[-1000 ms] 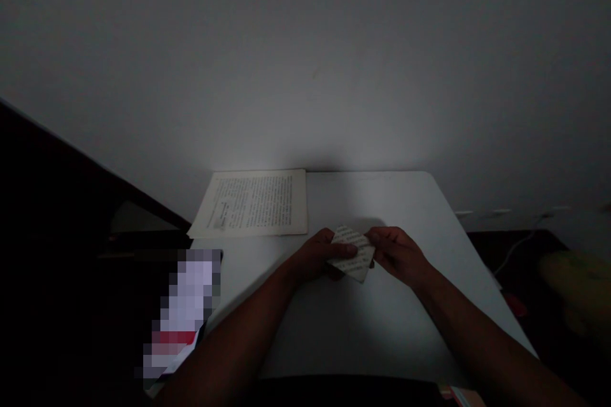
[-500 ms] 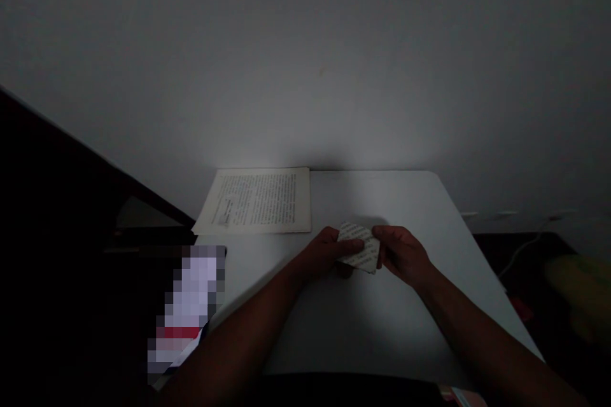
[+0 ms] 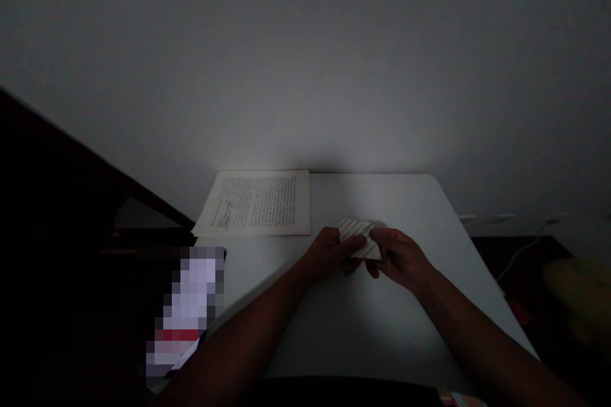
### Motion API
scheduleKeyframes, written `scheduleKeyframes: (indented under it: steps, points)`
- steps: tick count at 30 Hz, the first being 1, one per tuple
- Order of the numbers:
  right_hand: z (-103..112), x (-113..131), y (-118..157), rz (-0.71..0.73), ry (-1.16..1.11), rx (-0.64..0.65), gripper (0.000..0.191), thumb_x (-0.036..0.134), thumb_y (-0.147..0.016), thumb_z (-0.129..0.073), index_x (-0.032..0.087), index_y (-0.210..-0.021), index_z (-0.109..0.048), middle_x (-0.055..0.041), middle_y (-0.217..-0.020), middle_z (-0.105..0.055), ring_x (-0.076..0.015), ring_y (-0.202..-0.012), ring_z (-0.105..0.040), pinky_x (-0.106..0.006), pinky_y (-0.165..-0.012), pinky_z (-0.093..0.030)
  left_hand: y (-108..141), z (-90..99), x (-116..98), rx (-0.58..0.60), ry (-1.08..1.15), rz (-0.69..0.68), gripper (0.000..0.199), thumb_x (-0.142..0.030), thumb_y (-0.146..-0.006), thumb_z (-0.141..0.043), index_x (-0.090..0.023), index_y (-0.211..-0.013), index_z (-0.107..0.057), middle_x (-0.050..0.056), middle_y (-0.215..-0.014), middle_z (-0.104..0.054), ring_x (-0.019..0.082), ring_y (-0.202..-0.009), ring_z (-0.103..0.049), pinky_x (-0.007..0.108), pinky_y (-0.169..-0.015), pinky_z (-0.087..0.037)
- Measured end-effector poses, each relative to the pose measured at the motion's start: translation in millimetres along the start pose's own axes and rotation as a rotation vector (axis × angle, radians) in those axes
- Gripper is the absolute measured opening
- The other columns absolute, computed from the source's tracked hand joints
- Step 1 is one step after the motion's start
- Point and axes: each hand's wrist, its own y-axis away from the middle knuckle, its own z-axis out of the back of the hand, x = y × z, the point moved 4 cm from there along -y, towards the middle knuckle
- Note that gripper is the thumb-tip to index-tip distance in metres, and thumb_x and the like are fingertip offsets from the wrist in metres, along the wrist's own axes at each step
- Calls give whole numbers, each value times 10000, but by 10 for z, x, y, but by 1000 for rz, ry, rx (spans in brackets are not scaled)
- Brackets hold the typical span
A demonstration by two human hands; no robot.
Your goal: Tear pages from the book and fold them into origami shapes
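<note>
Holding a small printed paper over the tabletop.
Pinching it in fingers of left hand and right hand, with printed sheets at the tabletop's far-left corner.

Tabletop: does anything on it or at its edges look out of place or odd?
Yes. At the left edge of the table, a bright object shows as blocky pixels, hiding its content. The printed paper seems turned, its text apparently running sideways.

left hand beside right hand, fingers bent
</note>
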Motion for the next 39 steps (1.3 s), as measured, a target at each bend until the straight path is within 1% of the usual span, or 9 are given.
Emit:
scheduleKeyframes:
  steps: [3, 6, 13, 19, 26, 31, 35, 37, 39]
  points:
    - [34, 9, 3, 52, 79, -5, 269, 363, -767, -680, 131, -642, -629, -4, -482, -576, -115, -433, -547, -250, -460, -502, -5, 30, -4, -22, -19, -16, 452, -521, -804, -548, -111, -614, -553, -24, -456, -496, 50, -351, -395, 181, -364, -327]
    - [67, -6, 3, 73, 164, -3, 281, 368, -760, -693, 131, -627, -622, -3, -464, -581, -122, -432, -575, -237, -448, -472, -10, 66, -11, -107, -50, -28, 470, -526, -794, -556, -121, -557, -527, -29, -423, -479, 53, -343, -407, 178, -364, -324]
    - [31, 13, -5, 72, 136, -7, 304, 389, -746, -702, 144, -593, -607, 4, -450, -575, -127, -425, -567, -261, -458, -483, -8, 44, -36, -199, -41, -35, 501, -559, -782, -546, -124, -533, -528, -28, -399, -482, 54, -325, -408, 179, -355, -321]
    - [67, 26, 11, 101, 116, -36, 289, 352, -758, -693, 153, -576, -588, 21, -425, -526, -114, -388, -520, -248, -411, -452, -11, 49, -42, -150, -12, -45, 507, -558, -789, -541, -116, -542, -547, -13, -425, -519, 62, -325, -442, 185, -356, -347]
    - [101, 71, 13, 143, 24, -99, 318, 339, -741, -708, 158, -519, -570, 38, -398, -472, -95, -364, -468, -235, -378, -460, 13, 52, 4, -86, -12, 39, 445, -509, -728, -641, -97, -564, -595, -11, -412, -539, 60, -308, -440, 184, -356, -349]
    - [67, 45, -9, 91, -10, -77, 324, 326, -730, -712, 159, -499, -558, 46, -384, -446, -89, -346, -450, -228, -364, -453, 16, 36, 7, -106, 50, -10, 445, -518, -718, -642, -104, -564, -580, -10, -413, -534, 68, -311, -443, 191, -354, -344]
    - [101, 63, -16, 123, 6, -107, 277, 319, -727, -704, 157, -538, -581, 47, -381, -447, -96, -350, -456, -230, -364, -459, 2, 35, 13, -70, -7, -43, 438, -509, -776, -584, -108, -601, -577, -9, -447, -532, 72, -345, -454, 199, -383, -355]
    - [131, 95, -4, 157, 9, -138, 253, 303, -725, -698, 152, -551, -593, 45, -388, -453, -99, -353, -458, -237, -368, -464, 4, 73, -11, -120, -75, -118, 411, -487, -810, -555, -110, -647, -577, -3, -510, -547, 72, -411, -476, 207, -446, -389]
    - [161, 137, 16, 196, -1, -175, 233, 280, -723, -690, 151, -552, -597, 43, -399, -457, -99, -357, -458, -243, -369, -462, 31, 137, -61, -238, -158, -245, 326, -438, -827, -556, -115, -809, -590, 26, -678, -599, 92, -554, -532, 224, -543, -432]
